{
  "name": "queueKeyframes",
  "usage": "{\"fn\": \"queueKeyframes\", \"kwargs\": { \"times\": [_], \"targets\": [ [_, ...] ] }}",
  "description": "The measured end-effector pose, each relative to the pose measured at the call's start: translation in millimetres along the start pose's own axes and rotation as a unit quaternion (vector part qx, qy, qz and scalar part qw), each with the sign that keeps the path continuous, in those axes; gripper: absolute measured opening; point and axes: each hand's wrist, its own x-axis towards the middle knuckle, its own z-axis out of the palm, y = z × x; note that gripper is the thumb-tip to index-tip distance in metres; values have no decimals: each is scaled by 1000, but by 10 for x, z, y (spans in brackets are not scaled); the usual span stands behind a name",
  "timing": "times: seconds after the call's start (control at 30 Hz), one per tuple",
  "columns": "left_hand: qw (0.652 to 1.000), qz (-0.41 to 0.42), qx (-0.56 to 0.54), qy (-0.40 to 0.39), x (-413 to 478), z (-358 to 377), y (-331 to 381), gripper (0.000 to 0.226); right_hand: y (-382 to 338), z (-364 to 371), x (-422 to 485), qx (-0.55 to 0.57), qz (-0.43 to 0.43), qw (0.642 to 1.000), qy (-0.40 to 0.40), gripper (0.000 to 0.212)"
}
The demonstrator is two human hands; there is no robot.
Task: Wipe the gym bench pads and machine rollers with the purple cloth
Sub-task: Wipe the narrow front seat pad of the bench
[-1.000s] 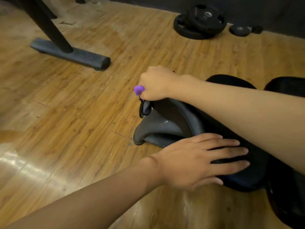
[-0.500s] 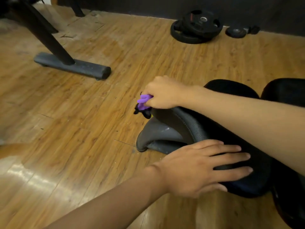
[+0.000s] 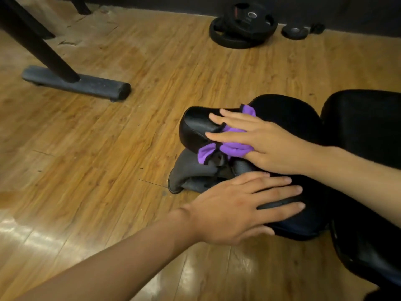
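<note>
Left hand (image 3: 240,207) laid flat on near edge of bench pad (image 3: 195,127), fingers (image 3: 280,190) straight, nothing gripped. Judged as bracing, so pad is kept steady.

Beyond it, right hand (image 3: 267,142) spread flat, fingers straight. Purple cloth (image 3: 225,147) pressed under palm onto pad's rounded left end. Cloth bunched, corner spilling over pad edge. Flat palm judged chosen for wide contact.

Weight plates (image 3: 243,29) stacked on floor (image 3: 108,148) by far wall. Label on plate too small to be read.

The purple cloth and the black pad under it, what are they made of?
The purple cloth looks like soft fabric, maybe microfibre: it bunches into folds under the right hand. The black pad looks like smooth vinyl or leather: light glints on its rounded edge.
</note>
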Motion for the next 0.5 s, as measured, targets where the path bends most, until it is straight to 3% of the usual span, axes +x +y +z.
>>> {"fn": "queueKeyframes", "kwargs": {
  "times": [0.13, 0.2, 0.33, 0.43, 0.5],
  "targets": [
    [999, 36, 39, 13, -39, -66, 37, 50, -122, -111, -594, 27, 112, 993, -3, 57],
    [997, 53, 30, 53, -115, -246, -4, 45, -217, -144, -571, 27, 135, 990, 2, 63],
    [983, -84, 11, 161, -196, -677, -378, 43, -338, -149, -173, 51, 208, 976, 46, 68],
    [983, -174, 39, 48, -141, -737, -765, 63, -584, 93, -274, -36, 244, 967, 64, 59],
    [985, -161, 49, -39, -142, -639, -919, 72, -845, 239, -581, -98, 239, 961, 96, 56]
  ]
}}
